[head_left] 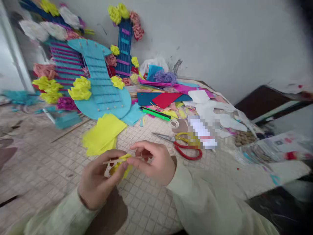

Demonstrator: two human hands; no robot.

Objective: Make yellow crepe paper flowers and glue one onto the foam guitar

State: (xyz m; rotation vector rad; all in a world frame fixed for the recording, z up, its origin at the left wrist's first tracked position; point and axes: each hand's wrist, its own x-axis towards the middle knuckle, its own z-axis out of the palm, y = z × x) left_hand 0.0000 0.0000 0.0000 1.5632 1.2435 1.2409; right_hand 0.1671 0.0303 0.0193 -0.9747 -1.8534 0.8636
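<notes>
My left hand [97,181] is closed around a small piece of yellow crepe-like paper [127,173] and a thin wooden stick [112,161]. A pale, ring-like edge shows inside that hand, too blurred to name. My right hand [156,163] pinches the paper at the stick's other end, thumb and forefinger close to my left fingertips. Behind my left hand lies a stack of yellow paper sheets [104,135]. To the right of my right hand rest scissors [188,155] with red and yellow handles, their blades pointing left.
A green cutter [156,114] and a white perforated ring [174,123] lie beyond the scissors. Blue decorated panels [102,85] with paper flowers lean on the wall. White scraps [210,109], red paper [167,99] and a bag of packets [266,150] lie around the tiled-pattern surface.
</notes>
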